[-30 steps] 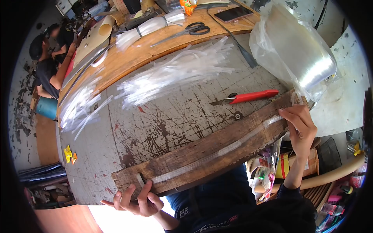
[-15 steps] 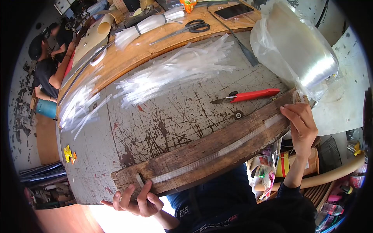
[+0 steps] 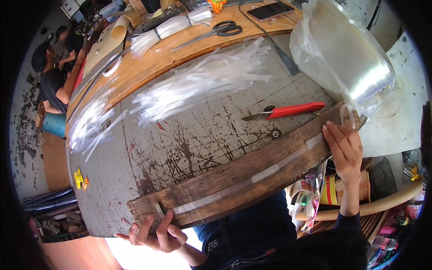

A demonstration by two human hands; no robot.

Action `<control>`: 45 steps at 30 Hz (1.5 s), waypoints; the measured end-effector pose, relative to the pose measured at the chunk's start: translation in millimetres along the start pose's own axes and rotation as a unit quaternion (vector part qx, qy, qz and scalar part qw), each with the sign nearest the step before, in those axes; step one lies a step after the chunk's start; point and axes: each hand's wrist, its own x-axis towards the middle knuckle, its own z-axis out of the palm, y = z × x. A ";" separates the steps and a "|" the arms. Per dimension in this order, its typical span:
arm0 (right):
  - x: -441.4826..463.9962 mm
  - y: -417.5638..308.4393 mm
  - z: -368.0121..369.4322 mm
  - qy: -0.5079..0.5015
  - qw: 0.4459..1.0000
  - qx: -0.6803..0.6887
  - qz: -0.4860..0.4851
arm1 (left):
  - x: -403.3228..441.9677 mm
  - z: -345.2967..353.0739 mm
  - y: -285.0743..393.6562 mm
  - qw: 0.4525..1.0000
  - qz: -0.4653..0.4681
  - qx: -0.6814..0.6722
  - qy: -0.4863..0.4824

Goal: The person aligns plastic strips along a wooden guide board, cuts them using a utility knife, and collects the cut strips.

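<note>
A long worn wooden board [image 3: 234,180] lies along the table's near edge, with a clear plastic strip [image 3: 225,195] stretched flat along it. My left hand [image 3: 157,235] is at the board's left end, its index fingertip pressing the strip's end beside a small metal stop [image 3: 159,209]; the other fingers curl near the board's edge. My right hand [image 3: 344,150] has its fingers close together over the strip near the right end, thumb hidden. A loose loop of clear strip [image 3: 345,112] stands beside it, by a plastic-wrapped roll [image 3: 355,63] of clear film.
A red-handled cutter knife [image 3: 294,110] lies beyond the board. Cut clear strips [image 3: 198,87] are heaped mid-table, with another pile [image 3: 92,123] at left. Scissors [image 3: 216,32], a tied strip bundle [image 3: 168,32] and a phone [image 3: 270,11] lie farther back. Other people [image 3: 56,83] work at far left.
My right hand has shifted slightly left along the board, with its wrist turned more upright. The loose loop beside it shows more. My left hand stays nearly in place.
</note>
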 end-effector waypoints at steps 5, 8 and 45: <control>-0.8 -5.0 -8.6 -0.048 0.998 -0.031 0.003 | -0.2 0.6 0.1 1.000 0.002 0.004 0.003; -3.5 -14.3 -10.3 -0.075 0.996 -0.030 0.039 | 0.2 0.0 1.0 1.000 -0.002 -0.001 -0.002; 41.1 -176.5 -10.7 -0.072 0.968 0.210 0.121 | -7.8 -4.4 -2.2 0.999 -0.039 -0.018 -0.031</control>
